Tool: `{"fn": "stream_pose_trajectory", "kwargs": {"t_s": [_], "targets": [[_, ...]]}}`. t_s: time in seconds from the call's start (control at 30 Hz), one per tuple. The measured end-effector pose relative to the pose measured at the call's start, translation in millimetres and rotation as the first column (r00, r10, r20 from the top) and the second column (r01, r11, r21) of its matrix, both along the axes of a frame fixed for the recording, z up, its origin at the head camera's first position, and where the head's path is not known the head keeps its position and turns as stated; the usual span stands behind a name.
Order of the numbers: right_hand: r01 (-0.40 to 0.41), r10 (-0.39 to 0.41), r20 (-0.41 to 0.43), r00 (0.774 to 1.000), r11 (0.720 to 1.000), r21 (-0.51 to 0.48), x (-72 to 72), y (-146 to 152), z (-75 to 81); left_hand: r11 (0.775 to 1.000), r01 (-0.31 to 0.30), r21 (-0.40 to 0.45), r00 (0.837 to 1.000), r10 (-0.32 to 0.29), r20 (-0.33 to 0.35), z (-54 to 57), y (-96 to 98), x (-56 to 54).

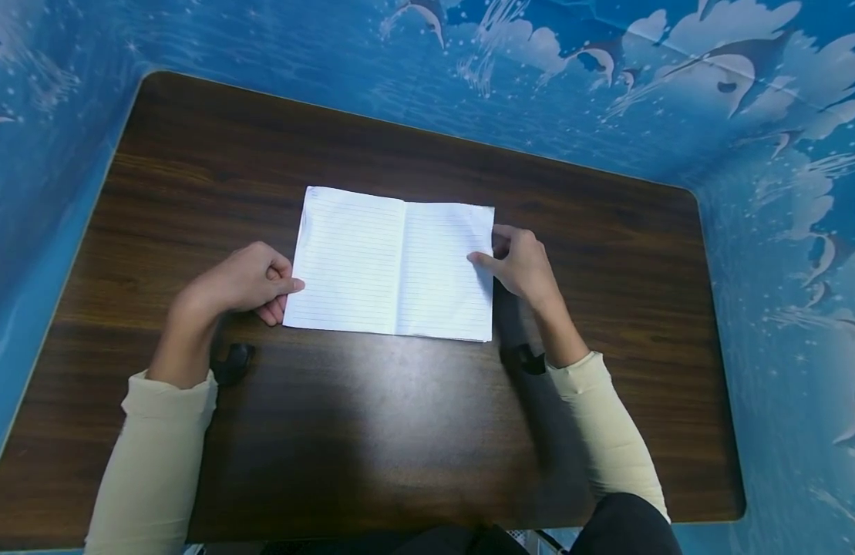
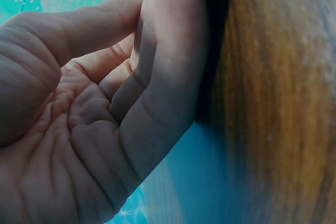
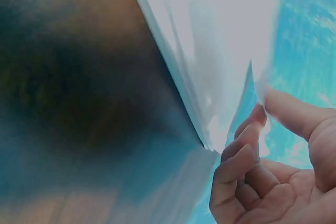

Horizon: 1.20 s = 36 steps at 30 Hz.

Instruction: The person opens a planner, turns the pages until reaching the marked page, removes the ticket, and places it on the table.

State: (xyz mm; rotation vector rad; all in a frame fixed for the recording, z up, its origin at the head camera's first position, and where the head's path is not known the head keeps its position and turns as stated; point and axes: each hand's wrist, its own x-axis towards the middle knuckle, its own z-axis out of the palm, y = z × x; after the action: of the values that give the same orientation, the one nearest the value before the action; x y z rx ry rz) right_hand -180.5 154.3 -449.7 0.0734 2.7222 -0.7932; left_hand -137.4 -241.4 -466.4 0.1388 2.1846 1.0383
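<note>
An open notebook (image 1: 351,262) with blank ruled pages lies flat on the dark wooden table. At its left edge my left hand (image 1: 250,284) pinches the page side, thumb on top and fingers curled beneath. In the left wrist view that hand (image 2: 100,93) has its thumb against the curled fingers, with a pale bit of paper above. My right hand (image 1: 523,262) is at the right edge, thumb over the page. The right wrist view shows this hand (image 3: 273,161) pinching a single page (image 3: 262,40) between thumb and fingertip, lifted apart from the pages below.
The wooden table (image 1: 594,432) has rounded corners. Blue sheeting (image 1: 371,85) printed with dolphins and waves surrounds it at the back and both sides. A dark strap piece (image 1: 234,364) sits under the left wrist. The person's dark-clothed leg (image 1: 628,528) shows at the front edge.
</note>
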Motion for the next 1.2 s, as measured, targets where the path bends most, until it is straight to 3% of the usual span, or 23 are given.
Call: {"fn": "stream_pose_trajectory", "kwargs": {"t_s": [0.17,0.47,1.0,1.2], "targets": [[0.044,-0.039,0.048,0.998,0.994,-0.104,-1.8,9.4,7.5,1.0,0.006,-0.006,1.0,-0.006,-0.012,-0.7,-0.9,-0.5],[0.012,-0.012,0.003,1.0,0.973,-0.23,-2.1,14.0,16.6,1.0,0.007,-0.004,1.0,-0.008,-0.012,-0.4,-1.1,0.5],[-0.032,-0.011,-0.14,0.99,0.953,-0.301,-6.5,-0.5,39.8,1.0,0.012,-0.013,1.0,-0.013,-0.01,2.1,1.3,-3.1],[-0.086,0.026,-0.182,0.983,0.939,-0.332,-8.9,-14.7,48.8,1.0,0.003,-0.01,1.0,-0.003,0.009,2.0,-0.8,-1.8]]}}
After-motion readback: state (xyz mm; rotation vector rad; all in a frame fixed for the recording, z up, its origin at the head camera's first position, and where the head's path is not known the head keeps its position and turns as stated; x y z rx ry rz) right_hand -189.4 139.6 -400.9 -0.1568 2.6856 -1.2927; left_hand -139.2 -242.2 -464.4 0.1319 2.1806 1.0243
